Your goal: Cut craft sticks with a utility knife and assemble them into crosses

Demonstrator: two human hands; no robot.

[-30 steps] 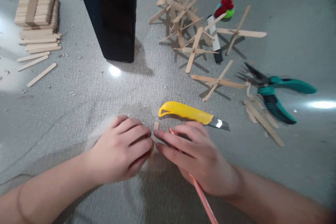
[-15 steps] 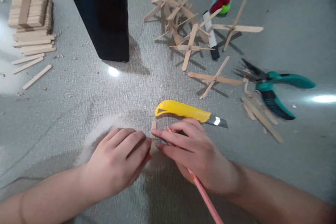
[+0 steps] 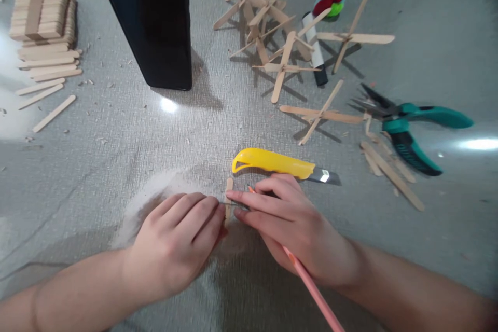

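A narrow wooden craft stick [image 3: 230, 184] points away from me between my two hands. My left hand [image 3: 179, 241] is closed, its fingertips at the stick's left side and lower part; its thumb is hidden. In my right hand [image 3: 299, 228] a pink-orange pencil [image 3: 313, 288] is gripped, its tip showing beyond the knuckles. The right index fingertip presses on the stick. A thin dark strip [image 3: 235, 204] crosses the stick between both hands; I cannot tell what it is. Just beyond my hands lies a yellow utility knife [image 3: 272, 163] with its blade out.
Teal-handled pliers [image 3: 404, 122] and wood scraps [image 3: 392, 176] lie at the right. Crossed craft sticks [image 3: 283, 68] and a marker [image 3: 314, 49] are at the back. A dark upright device [image 3: 167, 26] stands back left, near a stick bundle [image 3: 42, 13].
Both hands and the craft stick keep nearly the same position. The view has shifted slightly, and the pencil's back end sits a little farther right.
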